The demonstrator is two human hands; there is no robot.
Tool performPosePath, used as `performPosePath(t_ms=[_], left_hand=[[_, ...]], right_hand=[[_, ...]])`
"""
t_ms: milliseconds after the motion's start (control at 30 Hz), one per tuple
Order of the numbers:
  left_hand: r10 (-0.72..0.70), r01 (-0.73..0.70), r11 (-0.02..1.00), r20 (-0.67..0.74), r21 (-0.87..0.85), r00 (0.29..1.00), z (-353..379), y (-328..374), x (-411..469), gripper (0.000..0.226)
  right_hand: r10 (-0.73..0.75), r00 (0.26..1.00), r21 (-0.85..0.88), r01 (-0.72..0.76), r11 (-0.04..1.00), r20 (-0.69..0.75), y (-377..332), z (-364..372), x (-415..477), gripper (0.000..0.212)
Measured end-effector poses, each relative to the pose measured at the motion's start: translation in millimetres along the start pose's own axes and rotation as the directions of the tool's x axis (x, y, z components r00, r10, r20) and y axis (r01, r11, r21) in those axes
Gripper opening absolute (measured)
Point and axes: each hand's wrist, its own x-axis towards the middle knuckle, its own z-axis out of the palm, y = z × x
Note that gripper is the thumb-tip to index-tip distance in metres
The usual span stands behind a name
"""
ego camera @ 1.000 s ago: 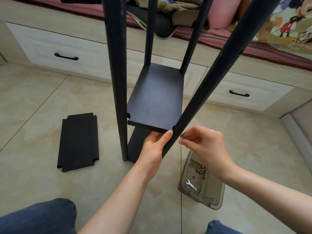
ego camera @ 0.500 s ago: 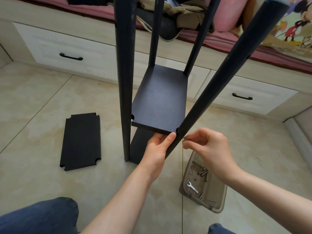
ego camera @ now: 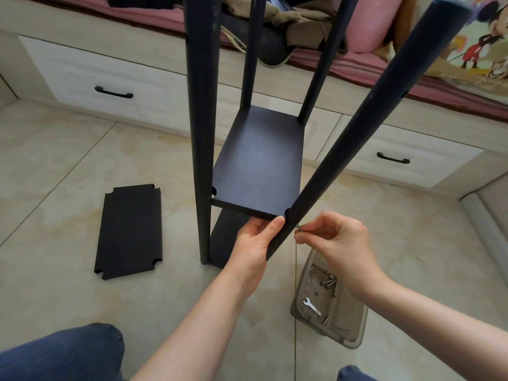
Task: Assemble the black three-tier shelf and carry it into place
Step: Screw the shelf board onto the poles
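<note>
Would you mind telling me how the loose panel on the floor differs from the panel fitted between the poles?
The loose panel lies flat on the floor; the fitted panel sits raised between the poles. The loose panel's corner notches are bare; the fitted panel's near notches meet poles. The left hand holds the fitted panel's near edge; no hand touches the loose panel. Both are black rectangles.

You see matt black shelf boards (ego camera: pixel 258 166), smooth dark posts (ego camera: pixel 341 149), a shiny metal spanner (ego camera: pixel 312 306) and glossy floor tiles (ego camera: pixel 55 160).
</note>
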Motion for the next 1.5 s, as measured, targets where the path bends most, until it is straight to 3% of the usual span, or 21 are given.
performPosePath(t_ms=[167, 300, 567, 800, 1133, 1333, 1500], left_hand=[[0.004, -0.004, 1.0, 0.002, 0.008, 1.0, -2.0, -0.4, 0.4, 0.021], [0.006, -0.006, 1.0, -0.002, 0.03, 1.0, -3.1, -1.5, 1.6, 0.034], [0.009, -0.008, 0.999, -0.017, 0.053, 1.0, -3.1, -2.2, 3.3, 0.033], [0.05, -0.048, 0.992, -0.017, 0.114, 0.999, -2.1, -4.3, 4.2, 0.036], [0.065, -0.062, 0.984, -0.013, 0.167, 0.998, -3.1, -6.6, 6.4, 0.039], [0.053, -0.051, 0.982, -0.007, 0.184, 0.999, -3.9, -7.0, 6.8, 0.039], [0.046, -0.043, 0.98, -0.012, 0.195, 0.999, -4.3, -7.2, 6.5, 0.037]], right_hand=[[0.054, 0.997, 0.076, -0.057, 0.996, 0.047, 0.7, -3.7, 2.5, 0.022], [0.063, 0.996, 0.082, -0.068, 0.994, 0.063, -1.2, -5.2, 2.6, 0.023], [-0.001, 0.999, 0.012, 0.001, 1.0, 0.033, 1.2, -2.6, 1.5, 0.02], [0.02, 0.999, 0.058, -0.023, 0.998, 0.048, 3.0, -6.0, 0.8, 0.023], [-0.095, 0.995, -0.088, 0.094, 0.992, -0.003, 4.1, -2.9, -1.2, 0.021], [-0.084, 0.996, 0.0, 0.084, 0.996, 0.019, 7.2, -8.2, 0.1, 0.019], [-0.126, 0.992, -0.034, 0.125, 0.992, -0.004, 8.2, -3.2, 0.6, 0.021]])
